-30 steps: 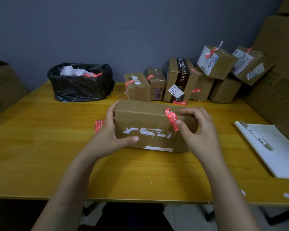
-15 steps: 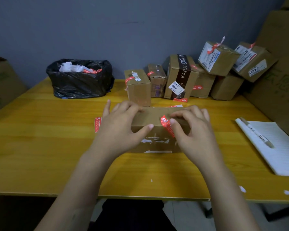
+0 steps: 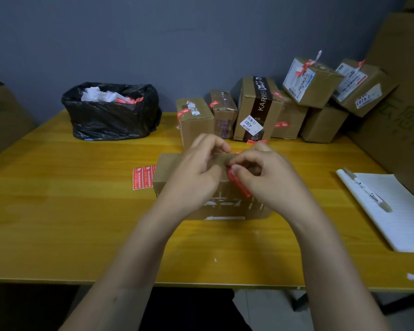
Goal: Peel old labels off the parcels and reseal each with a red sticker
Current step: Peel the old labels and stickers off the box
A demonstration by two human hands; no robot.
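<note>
Black bag (image 3: pixel 110 123) (back left) holds crumpled white paper (image 3: pixel 93 94), red strips (image 3: pixel 129 100).

dim, flat indoor light; soft focus, wide-angle bending at edges

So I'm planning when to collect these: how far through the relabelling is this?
Done: the small parcel at the back looks scraped and red-sealed, and the black bag holds peeled paper. In hand: the left hand holds the front parcel, its label already torn off, while the right hand presses a red sticker over its top edge. Left: two stacked parcels at the right still carry white labels.
</note>
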